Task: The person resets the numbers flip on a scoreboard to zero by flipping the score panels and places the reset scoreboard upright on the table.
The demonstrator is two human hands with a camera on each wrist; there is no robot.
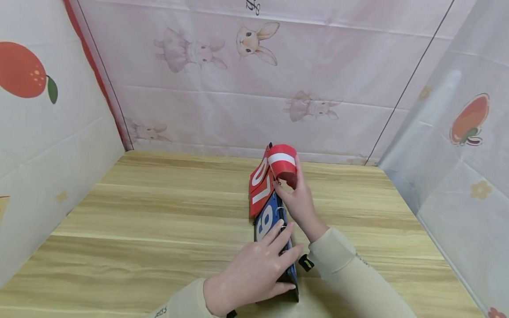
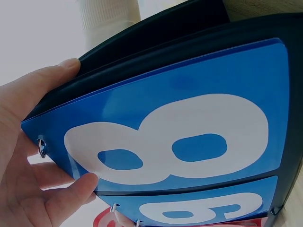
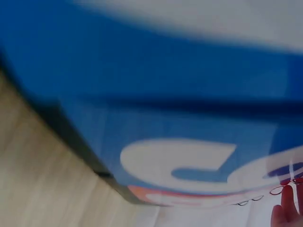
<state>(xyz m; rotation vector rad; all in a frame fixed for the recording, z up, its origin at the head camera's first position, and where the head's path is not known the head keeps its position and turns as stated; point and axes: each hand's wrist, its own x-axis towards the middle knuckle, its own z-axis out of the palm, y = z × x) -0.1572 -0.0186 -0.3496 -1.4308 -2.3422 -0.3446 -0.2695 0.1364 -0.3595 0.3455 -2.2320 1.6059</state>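
A flip scoreboard [image 1: 273,204] stands on the table like a tent, its red and blue number cards hung on metal rings. My left hand [image 1: 252,270] holds its near end across the ringed top edge. In the left wrist view, the thumb [image 2: 70,67] lies on the black cover, and the other fingers are by the rings beside a blue card with an 8 [image 2: 208,75]. At the far end, my right hand [image 1: 303,204] grips a bent red card [image 1: 283,165] with a white stripe, lifted over the top edge. Red cards [image 1: 254,208] hang on the left side.
The wood-grain table [image 1: 167,212] spreads out on both sides of the scoreboard. A rabbit-print sheet [image 1: 246,115] rises behind it, with fruit-print sheets [image 1: 445,176] at the sides. Near the right cuff is a small black piece [image 1: 306,263] with a yellow mark.
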